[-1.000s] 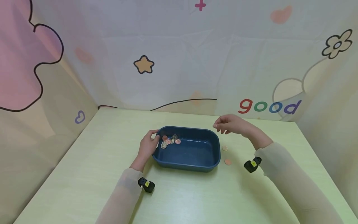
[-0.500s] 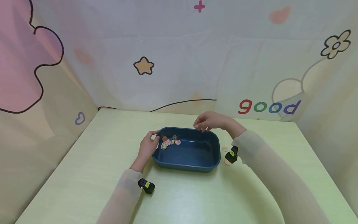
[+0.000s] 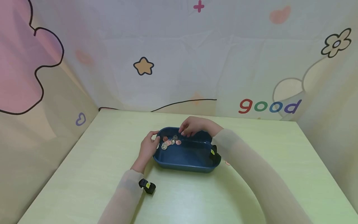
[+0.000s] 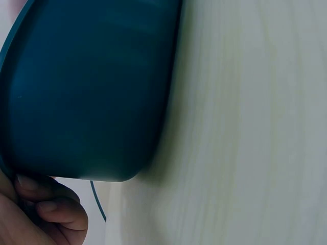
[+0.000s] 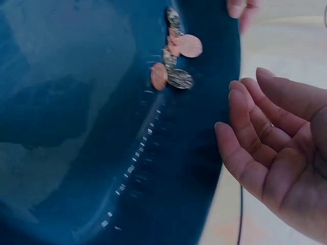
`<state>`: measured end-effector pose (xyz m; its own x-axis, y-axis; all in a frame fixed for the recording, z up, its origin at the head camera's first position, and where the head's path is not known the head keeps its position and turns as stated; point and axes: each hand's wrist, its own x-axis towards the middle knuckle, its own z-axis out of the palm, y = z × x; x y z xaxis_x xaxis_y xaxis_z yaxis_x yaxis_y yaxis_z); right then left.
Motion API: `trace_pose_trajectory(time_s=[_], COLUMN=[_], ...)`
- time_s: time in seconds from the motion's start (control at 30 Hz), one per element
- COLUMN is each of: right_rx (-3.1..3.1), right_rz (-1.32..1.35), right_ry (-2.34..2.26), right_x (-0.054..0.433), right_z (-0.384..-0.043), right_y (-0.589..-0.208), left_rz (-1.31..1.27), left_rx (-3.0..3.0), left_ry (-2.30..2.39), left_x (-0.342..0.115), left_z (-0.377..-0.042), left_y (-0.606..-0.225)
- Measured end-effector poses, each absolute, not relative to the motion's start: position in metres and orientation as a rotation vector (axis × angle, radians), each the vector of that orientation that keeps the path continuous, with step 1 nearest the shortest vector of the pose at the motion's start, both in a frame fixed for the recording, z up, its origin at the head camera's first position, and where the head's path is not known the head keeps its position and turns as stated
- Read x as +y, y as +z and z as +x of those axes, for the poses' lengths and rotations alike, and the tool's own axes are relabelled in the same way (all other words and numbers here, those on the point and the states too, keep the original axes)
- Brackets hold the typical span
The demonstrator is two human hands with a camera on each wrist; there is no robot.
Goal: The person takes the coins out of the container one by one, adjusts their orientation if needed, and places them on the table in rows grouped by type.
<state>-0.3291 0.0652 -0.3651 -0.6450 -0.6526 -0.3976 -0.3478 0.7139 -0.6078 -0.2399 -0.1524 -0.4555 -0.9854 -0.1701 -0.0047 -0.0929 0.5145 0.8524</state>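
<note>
A dark blue rectangular basin (image 3: 184, 157) stands on the table. Several silver and copper coins (image 3: 167, 143) lie in a loose cluster at its left end; the right wrist view also has these coins (image 5: 173, 56) by the basin wall. My left hand (image 3: 149, 146) grips the left end of the rim, thumb over the edge and fingers bent outside, as the left wrist view shows of the hand (image 4: 46, 209). Over the back of the basin, near the coins, hovers my right hand (image 3: 193, 126). Its fingers are loosely bent, and nothing shows between them in the right wrist view.
Just right of the basin, a copper coin (image 3: 227, 163) lies on the pale wood-grain table (image 3: 179, 199), partly covered by my right sleeve (image 3: 251, 168). A printed cloth (image 3: 179, 71) hangs behind the table and along both sides.
My right hand has moved left from beyond the basin's right end to above its back part. Its sleeve now covers one table coin. The left hand and the basin stay put.
</note>
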Motion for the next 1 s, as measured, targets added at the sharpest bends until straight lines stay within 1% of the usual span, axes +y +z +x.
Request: trace_pose_trajectory(time_s=[0.43, 0.7, 1.0], right_rx=[2.254, 2.288, 2.323], right_rz=[-0.632, -0.553, -0.678], right_ry=[-0.503, -0.417, -0.414], right_x=[0.044, 0.039, 0.033], right_z=[-0.327, -0.326, -0.322], right_y=[-0.394, -0.405, -0.412], left_rz=[0.245, 0.254, 0.248], left_rx=[-2.648, -2.658, -2.660], left_ry=[-1.489, -1.468, -1.481], left_x=[-0.152, -0.152, -0.153], left_z=[-0.242, -0.242, -0.243], left_y=[-0.457, -0.458, -0.459])
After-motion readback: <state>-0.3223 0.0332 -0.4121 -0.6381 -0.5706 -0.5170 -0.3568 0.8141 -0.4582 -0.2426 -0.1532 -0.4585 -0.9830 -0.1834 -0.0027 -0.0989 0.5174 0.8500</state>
